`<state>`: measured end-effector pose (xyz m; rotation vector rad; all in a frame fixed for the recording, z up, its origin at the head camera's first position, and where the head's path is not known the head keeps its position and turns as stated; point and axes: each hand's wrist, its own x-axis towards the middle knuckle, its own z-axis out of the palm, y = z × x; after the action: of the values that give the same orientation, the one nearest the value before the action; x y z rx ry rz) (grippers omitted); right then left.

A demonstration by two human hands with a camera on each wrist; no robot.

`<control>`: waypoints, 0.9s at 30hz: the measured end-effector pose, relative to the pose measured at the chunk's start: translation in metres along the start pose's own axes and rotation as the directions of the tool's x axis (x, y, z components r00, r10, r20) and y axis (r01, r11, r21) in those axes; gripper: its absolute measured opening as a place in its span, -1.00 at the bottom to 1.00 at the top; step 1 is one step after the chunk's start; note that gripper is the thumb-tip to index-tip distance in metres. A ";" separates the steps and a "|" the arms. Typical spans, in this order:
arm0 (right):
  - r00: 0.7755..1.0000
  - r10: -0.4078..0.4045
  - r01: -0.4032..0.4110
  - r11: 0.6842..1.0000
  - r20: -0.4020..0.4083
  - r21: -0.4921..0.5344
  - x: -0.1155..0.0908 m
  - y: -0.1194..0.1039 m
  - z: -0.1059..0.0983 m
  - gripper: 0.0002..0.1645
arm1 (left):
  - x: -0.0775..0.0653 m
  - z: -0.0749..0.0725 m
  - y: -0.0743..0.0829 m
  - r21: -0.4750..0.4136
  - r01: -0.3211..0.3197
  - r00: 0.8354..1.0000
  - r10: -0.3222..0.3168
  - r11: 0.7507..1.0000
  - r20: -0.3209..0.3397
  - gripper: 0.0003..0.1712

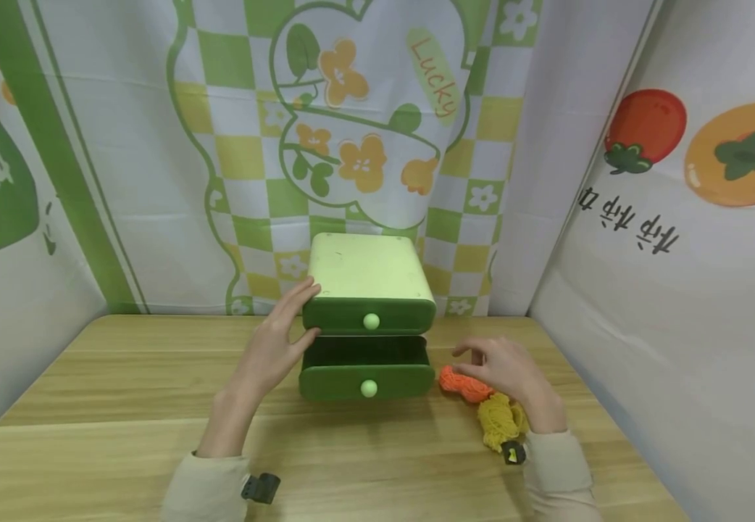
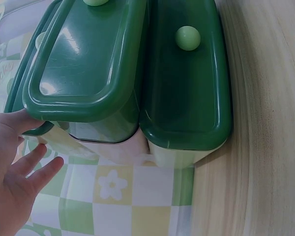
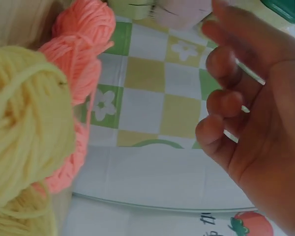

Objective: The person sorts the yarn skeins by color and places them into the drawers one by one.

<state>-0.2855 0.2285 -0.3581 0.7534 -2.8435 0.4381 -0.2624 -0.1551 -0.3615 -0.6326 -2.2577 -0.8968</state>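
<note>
Orange yarn [image 1: 467, 388] near loosely curled right grip [image 1: 500, 365]

The drawer unit [image 1: 369, 286] is displaying a pale yellow-green top [image 1: 367, 264], dark green fronts [image 1: 335, 382] and light green knobs [image 1: 369, 388]. One yarn bundle [image 1: 466, 386] is showing orange; the second bundle [image 1: 498, 420] is showing yellow. The backdrop [image 1: 358, 119] is bearing green, yellow and white checks with white flowers [image 1: 483, 196]. The tabletop [image 1: 377, 457] is presenting light-brown wood grain

The head camera looks forward and down across the counter [image 1: 364, 464] from six o'clock. The left wrist's sideways view closely faces the drawer unit [image 2: 88, 64], counter at three; the right wrist's sits near yarn [image 3: 29, 123] at nine. Both share the checkered cloth [image 3: 145, 73].
</note>
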 end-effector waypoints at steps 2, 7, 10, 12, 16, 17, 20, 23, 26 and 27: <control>1.000 0.012 -0.012 1.000 0.018 -0.002 0.001 0.003 0.002 -0.67 | 0.000 0.000 0.000 0.001 0.002 1.000 -0.002 1.000 0.001 -0.15; 0.999 0.016 -0.017 1.000 0.042 0.005 0.002 0.011 0.007 -0.67 | -0.001 0.000 -0.001 -0.003 0.016 1.000 -0.016 1.000 0.015 -0.15; 0.998 0.019 -0.023 0.998 0.065 0.060 0.001 0.015 0.009 -0.66 | -0.001 -0.001 0.000 -0.007 0.020 1.000 -0.020 1.000 0.018 -0.15; 0.996 0.028 -0.035 0.995 0.080 0.089 0.001 0.017 0.010 -0.62 | 0.000 -0.001 0.000 -0.004 0.021 1.000 -0.021 1.000 0.018 -0.15; 0.993 0.071 -0.080 0.992 0.095 0.095 0.000 0.022 0.013 -0.52 | 0.000 -0.001 0.001 -0.006 0.026 0.999 -0.026 1.000 0.023 -0.15; 0.991 0.087 -0.096 0.991 0.098 0.092 0.000 0.022 0.014 -0.49 | 0.000 -0.001 0.001 -0.006 0.026 0.999 -0.026 1.000 0.024 -0.15; 0.986 0.122 -0.132 0.987 0.110 0.089 -0.001 0.025 0.016 -0.45 | 0.000 -0.001 0.001 -0.008 0.024 0.999 -0.023 1.000 0.024 -0.14; 0.981 0.140 -0.152 0.984 0.133 0.091 -0.002 0.028 0.018 -0.40 | 0.000 -0.002 0.002 -0.008 0.020 1.000 -0.020 1.000 0.022 -0.15; 0.979 0.133 -0.148 0.985 0.152 0.091 -0.002 0.030 0.020 -0.36 | 0.000 -0.002 0.002 -0.006 0.021 1.000 -0.021 1.000 0.021 -0.15; 0.978 0.139 -0.154 0.984 0.157 0.091 -0.002 0.030 0.021 -0.36 | 0.000 -0.002 0.002 -0.006 0.023 1.000 -0.023 1.000 0.021 -0.15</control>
<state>-0.3008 0.2477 -0.3856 0.6198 -3.0514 0.5768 -0.2604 -0.1553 -0.3599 -0.6224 -2.2865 -0.9125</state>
